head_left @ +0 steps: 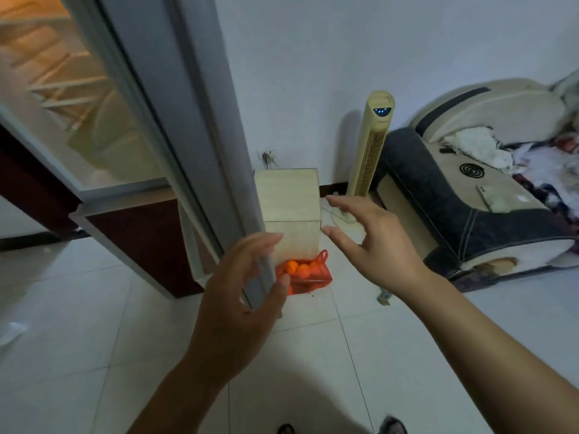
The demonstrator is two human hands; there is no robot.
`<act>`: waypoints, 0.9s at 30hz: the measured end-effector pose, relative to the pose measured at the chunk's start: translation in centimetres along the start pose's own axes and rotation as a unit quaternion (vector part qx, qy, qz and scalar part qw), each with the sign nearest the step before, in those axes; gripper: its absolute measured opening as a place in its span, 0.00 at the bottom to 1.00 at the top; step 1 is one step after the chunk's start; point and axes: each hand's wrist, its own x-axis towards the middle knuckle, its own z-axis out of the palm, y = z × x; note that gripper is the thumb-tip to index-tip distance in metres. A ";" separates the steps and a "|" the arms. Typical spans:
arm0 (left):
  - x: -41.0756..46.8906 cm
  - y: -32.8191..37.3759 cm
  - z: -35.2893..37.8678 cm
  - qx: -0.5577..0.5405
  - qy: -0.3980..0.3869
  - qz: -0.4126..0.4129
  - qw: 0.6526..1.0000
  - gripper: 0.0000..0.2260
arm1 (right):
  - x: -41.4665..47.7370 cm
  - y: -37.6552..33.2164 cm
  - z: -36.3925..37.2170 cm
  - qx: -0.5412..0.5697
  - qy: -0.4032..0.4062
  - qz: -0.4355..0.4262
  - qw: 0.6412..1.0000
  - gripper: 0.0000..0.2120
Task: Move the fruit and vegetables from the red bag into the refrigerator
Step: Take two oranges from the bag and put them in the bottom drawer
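While the red bag [308,278] sits on the white tile floor [94,308] in the lower middle of the frame, neither hand has hold of it. Round orange fruits [300,267] show at its open top. The bag is right at the foot of a pale wooden box [289,198].

Just left of the bag is the left hand [241,302]. Its fingers are loosely bent and spread, and the low edge of the grey refrigerator door [200,120] shows between the thumb and the fingers. I cannot tell if the hand touches the door. It is not closed around it.

Up and to the right of the bag is the right hand [376,249]. It is wide open with the fingers spread, and it holds nothing.

At the upper left of the frame, the open refrigerator [62,89] glows warm inside, and white shelves show there.

To the right of the box a tall thin fan [369,151] stands by the wall with small blue lights near its top. At the right of the frame is a big soft chair [454,198] with cloths heaped on it.
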 end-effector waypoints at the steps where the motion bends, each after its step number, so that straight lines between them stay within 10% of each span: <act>1: 0.1 0.2 0.9 -0.004 -0.006 -0.005 1.000 0.18 | 0.1 1.0 -0.3 0.006 -0.005 0.004 1.000 0.22; 27: 7.8 -9.6 26.3 0.090 -0.098 -0.298 0.945 0.20 | 3.5 27.6 0.0 0.113 -0.229 0.033 0.966 0.15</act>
